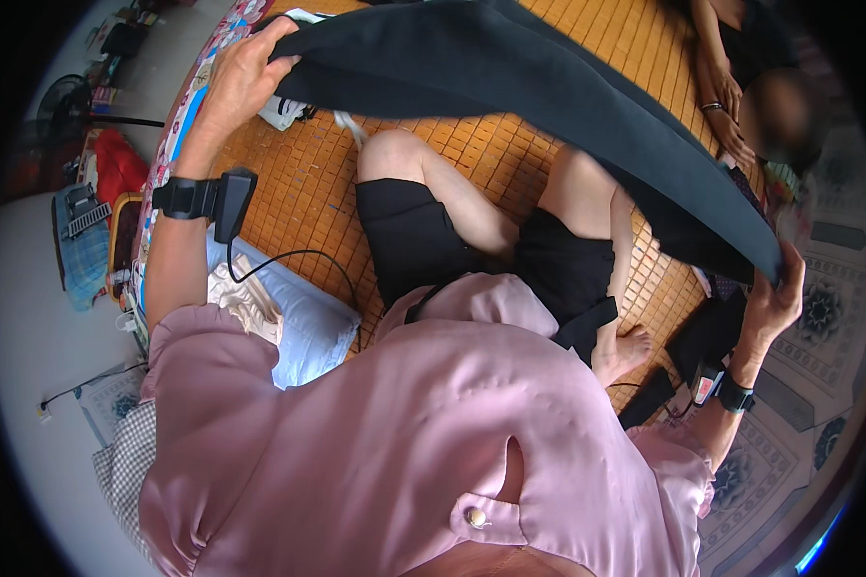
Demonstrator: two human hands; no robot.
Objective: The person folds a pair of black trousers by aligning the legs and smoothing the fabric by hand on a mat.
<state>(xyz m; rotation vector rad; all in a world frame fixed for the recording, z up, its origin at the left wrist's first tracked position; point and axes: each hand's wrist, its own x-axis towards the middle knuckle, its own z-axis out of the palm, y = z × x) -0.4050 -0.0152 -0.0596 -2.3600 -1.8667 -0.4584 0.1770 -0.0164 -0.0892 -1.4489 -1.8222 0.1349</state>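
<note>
Two hands hold one dark cloth (520,67) between them, one at each end, so it lies to the right of the left hand's grip and to the left of the right hand's. Its long axis runs crosswise, from upper left to lower right, bowing outward in the middle, where its far edge reaches the top of the view.

At the left end, the left hand (250,82) pinches the cloth between thumb and fingers. At the other, the right hand (777,300) has the tapered end pinched too, though the fabric hides part of that grip. The right hand sits lower in the view, nearer the seated person's body; the left reaches farther out. Neither hand is nearer the cloth, since each touches it.

Beneath the span lie the left knee (392,154), just short of the near edge, and the right knee (579,183), partly covered in this view; whether the fabric touches it, I cannot tell. Below is a tan tiled mat (293,173). Another person's hands (726,96) rest beyond the cloth's right half, apart from it.
</note>
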